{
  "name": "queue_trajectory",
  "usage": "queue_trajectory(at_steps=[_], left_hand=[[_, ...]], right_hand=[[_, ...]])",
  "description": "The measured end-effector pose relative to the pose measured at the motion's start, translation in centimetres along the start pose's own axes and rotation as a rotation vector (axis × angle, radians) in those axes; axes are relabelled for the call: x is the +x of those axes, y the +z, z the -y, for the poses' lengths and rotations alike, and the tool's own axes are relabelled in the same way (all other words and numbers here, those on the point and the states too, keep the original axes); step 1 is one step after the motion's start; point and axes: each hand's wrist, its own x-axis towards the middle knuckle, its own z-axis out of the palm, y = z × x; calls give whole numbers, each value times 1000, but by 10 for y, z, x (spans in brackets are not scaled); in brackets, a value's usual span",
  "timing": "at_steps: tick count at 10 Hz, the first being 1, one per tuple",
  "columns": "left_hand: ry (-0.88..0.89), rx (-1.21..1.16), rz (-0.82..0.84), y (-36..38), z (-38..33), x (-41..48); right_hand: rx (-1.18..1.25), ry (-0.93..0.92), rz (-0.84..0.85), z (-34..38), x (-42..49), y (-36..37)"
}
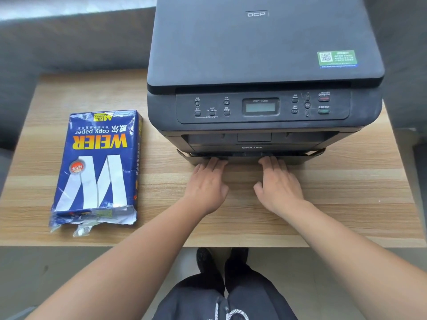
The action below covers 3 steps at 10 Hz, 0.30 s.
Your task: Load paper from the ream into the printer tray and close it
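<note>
A dark grey printer [263, 65] stands on the wooden table [346, 199]. Its paper tray [245, 158] sits at the bottom front, its front edge sticking out only slightly. My left hand [206, 181] and my right hand [277, 181] lie side by side, palms down, with the fingertips against the tray's front edge. I cannot tell whether the fingers hook under it. A blue ream of copy paper [99, 167] lies flat to the left of the printer, its near end torn open.
Grey wall or upholstery [69, 38] runs behind the table. The table's front edge [323, 244] is close to my body, and my legs and dark shoes [221, 262] show below it.
</note>
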Motion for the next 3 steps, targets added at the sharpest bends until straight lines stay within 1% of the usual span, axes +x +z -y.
queue_trajectory(at_steps=[1, 2, 3], left_hand=[[-13, -34, -4, 0, 5, 10], [-13, -15, 34, -4, 7, 12], [-1, 7, 48, -3, 11, -12]], right_hand=[[55, 9, 52, -1, 10, -13], [130, -14, 166, -3, 13, -31], [615, -27, 71, -12, -16, -76]])
